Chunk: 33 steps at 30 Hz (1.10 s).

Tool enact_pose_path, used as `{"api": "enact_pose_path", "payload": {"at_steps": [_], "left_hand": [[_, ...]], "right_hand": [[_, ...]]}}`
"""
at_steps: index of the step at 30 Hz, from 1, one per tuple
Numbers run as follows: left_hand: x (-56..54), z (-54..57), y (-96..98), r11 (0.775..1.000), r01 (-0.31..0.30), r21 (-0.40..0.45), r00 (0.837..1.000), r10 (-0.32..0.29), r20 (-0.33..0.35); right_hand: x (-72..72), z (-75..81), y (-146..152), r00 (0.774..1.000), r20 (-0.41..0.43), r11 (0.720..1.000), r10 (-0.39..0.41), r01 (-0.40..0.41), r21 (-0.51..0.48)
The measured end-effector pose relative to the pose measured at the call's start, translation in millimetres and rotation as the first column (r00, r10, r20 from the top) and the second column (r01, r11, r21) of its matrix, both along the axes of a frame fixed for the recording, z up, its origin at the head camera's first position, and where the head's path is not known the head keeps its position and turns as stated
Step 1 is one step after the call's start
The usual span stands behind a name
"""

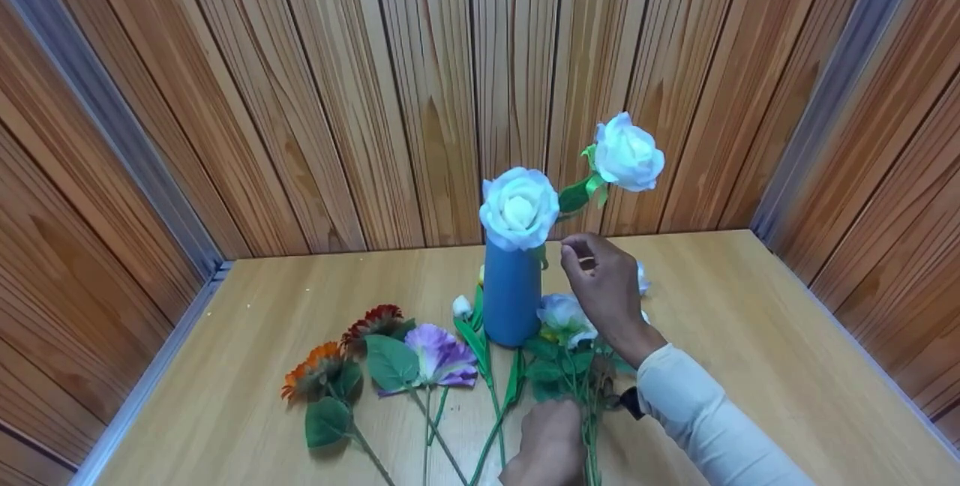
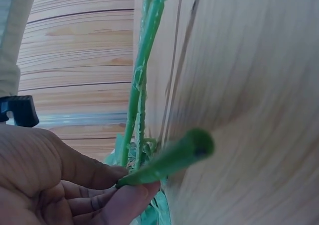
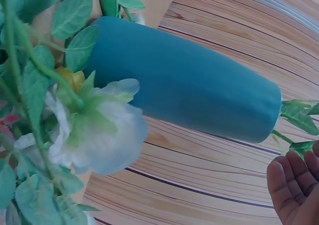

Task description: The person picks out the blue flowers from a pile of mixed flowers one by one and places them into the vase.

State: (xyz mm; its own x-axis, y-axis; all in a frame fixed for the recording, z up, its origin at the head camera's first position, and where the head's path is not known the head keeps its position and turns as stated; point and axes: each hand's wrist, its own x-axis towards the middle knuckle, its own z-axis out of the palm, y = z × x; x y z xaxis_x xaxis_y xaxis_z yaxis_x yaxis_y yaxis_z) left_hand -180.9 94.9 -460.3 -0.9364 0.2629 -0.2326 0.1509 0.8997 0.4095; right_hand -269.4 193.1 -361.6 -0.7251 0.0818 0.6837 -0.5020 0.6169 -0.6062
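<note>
Nearest the camera, between five and six o'clock from the blue vase (image 1: 512, 298): left hand (image 1: 551, 437), thumb and finger clamped on one green stem (image 2: 164, 164). Next, one vase, upright on the counter (image 1: 720, 321), with two white roses at the mouth: front rose (image 1: 519, 208) at twelve, leaning rose (image 1: 628, 152) at one. At three, right hand (image 1: 606, 287), apparently empty, fingers loosely bent just beside a leaf (image 1: 575, 196); impossible to tell whether touching. Could tip or twist, probably, from a brush of the right hand against so top-heavy a load; could also snag and drag neighbours with a tug on the stem, given the crowded leaves (image 1: 544, 377) at five. Farther out: one white bud (image 1: 462, 307), one purple flower (image 1: 440, 355) and one orange flower (image 1: 311, 367) near eight; one dark-red flower (image 1: 379, 315) between eight and nine; one pale bloom (image 1: 568, 317) at four; more pale petals (image 1: 643, 278) behind the right hand, number hidden.
</note>
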Motion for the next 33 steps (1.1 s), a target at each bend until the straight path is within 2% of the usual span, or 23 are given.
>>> {"api": "enact_pose_path", "payload": {"at_steps": [13,22,29,33], "left_hand": [[-1.7,2.2,1.6,1.0,-0.019,-0.006,0.997,0.019,0.07],[-2.9,5.8,1.0,1.0,0.014,-0.007,0.999,-0.013,0.044],[-2.5,5.4,-0.7,0.998,0.02,0.055,0.999,-0.018,-0.033],[-3.3,6.7,-0.6,0.997,0.018,0.071,1.0,-0.018,-0.001]], "right_hand": [[-1.4,-12.4,9.6,1.0,0.008,1.0,0.005,-0.005,0.017],[-0.7,-16.5,14.4,1.0,0.021,0.999,-0.012,0.012,0.032],[0.8,-20.7,18.4,0.999,0.032,0.999,-0.036,0.035,0.042],[1.2,-22.9,21.1,0.998,0.055,0.999,-0.039,0.037,0.034]]}}
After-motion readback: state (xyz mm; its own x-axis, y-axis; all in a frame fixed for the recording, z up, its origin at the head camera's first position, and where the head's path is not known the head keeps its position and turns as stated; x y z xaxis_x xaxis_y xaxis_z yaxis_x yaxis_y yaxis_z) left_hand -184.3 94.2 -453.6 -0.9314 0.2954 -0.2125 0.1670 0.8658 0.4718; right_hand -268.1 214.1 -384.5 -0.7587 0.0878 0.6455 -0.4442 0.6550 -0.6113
